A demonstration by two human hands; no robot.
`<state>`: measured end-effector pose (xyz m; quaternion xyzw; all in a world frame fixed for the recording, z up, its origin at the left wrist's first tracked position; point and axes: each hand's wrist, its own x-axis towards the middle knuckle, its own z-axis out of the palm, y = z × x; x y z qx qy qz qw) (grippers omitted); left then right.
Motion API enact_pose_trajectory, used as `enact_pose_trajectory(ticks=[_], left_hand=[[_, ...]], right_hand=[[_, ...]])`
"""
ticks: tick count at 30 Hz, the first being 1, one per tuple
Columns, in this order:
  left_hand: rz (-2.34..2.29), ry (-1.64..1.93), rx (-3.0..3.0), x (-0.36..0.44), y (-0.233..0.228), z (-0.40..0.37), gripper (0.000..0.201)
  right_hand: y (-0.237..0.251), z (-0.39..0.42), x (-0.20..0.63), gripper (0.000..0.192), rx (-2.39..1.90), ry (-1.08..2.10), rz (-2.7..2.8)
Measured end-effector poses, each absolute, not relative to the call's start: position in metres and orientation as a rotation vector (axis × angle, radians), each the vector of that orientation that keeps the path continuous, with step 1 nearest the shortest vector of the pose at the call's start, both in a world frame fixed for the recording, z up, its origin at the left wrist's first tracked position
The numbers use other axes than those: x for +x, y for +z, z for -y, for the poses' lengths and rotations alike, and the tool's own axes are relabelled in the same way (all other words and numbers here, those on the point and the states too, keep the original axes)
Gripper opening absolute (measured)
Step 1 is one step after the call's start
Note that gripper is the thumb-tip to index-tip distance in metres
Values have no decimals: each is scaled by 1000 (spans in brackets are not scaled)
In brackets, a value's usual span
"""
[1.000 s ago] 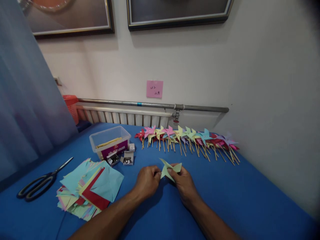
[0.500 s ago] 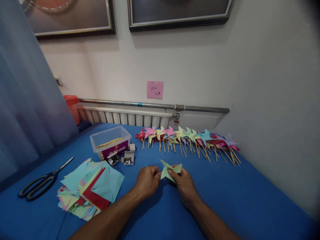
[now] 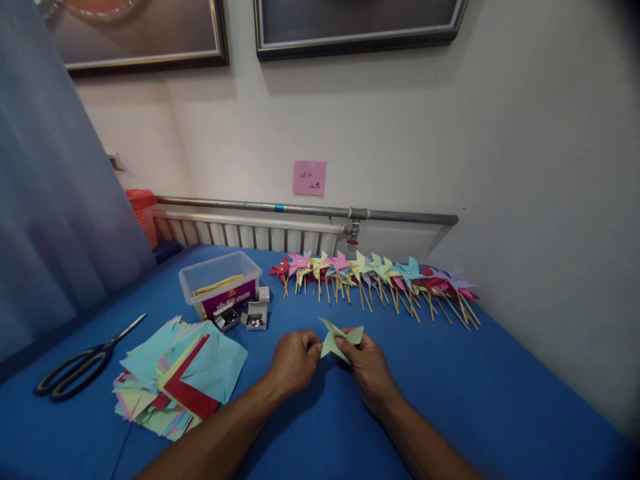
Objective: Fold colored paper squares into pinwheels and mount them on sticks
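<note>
Item: pale green paper pinwheel, lower centre of frame, held just above the blue counter. Left hand pinches its left edge, fingers closed on the paper; right hand grips the centre and right flaps likewise.

Nearby: finished pinwheels on sticks in a row at centre; stack of coloured paper squares lower left; scissors far left; clear tub and small pin boxes.

Risk: thin folded flaps may spring open or tear if either pinch slackens or tugs unevenly.
</note>
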<state>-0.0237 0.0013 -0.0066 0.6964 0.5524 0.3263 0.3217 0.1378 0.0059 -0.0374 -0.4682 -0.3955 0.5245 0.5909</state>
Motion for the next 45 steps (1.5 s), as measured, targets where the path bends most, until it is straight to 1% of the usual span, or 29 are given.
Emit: enact_pose_trajectory(ticks=[8,16,45], left_hand=[[-1456,854,1818,-23,-6,-2,23],[-1436,849,1834,-25,-6,-2,23],[-1405,888,1779,-18,-9,0,22]], right_hand=[[-34,-4,137,46,-1111,1220,924],[-36,-5,138,41,-1085,1237,902],[-30,-2,137,40,-1105,1194,950]])
